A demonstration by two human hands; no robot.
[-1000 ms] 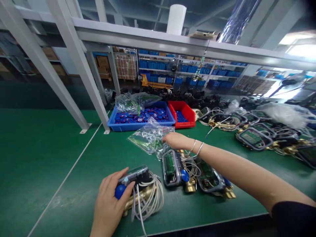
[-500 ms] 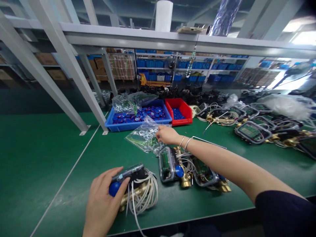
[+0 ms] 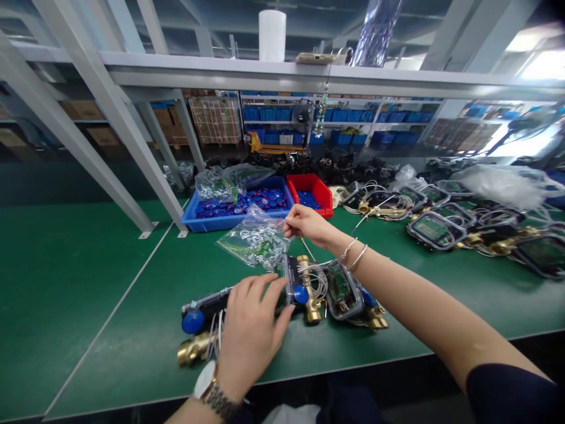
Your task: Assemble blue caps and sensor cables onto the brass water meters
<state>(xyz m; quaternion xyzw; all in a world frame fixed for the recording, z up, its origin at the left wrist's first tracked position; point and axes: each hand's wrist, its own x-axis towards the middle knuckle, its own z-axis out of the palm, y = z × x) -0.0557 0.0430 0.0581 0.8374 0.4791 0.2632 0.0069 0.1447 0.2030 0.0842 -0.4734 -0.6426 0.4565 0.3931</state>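
My left hand (image 3: 251, 324) has its fingers apart, over the table beside a brass-bodied meter with a clear-lidded box and blue cap (image 3: 301, 294). Its fingertips are at the edge of that meter's box; whether they touch cannot be told. Partly hidden behind this hand lies another meter (image 3: 200, 309) with a brass pipe and white cables. My right hand (image 3: 306, 227) is closed in a pinch just right of a clear plastic bag (image 3: 247, 241) of small silvery and green parts. What it pinches is too small to make out. A third meter (image 3: 345, 291) lies below the right forearm.
Behind the bag stand a blue tray (image 3: 212, 224) of blue round caps and a red bin (image 3: 325, 203) of small blue parts. More meters (image 3: 435, 229) with coiled cables crowd the right side. Grey metal posts (image 3: 128, 153) rise at left, and a shelf beam (image 3: 212, 76) crosses above.
My left hand has let go of the left meter and moved right to the middle one. My right hand has lifted off the plastic bag, slightly up and away.
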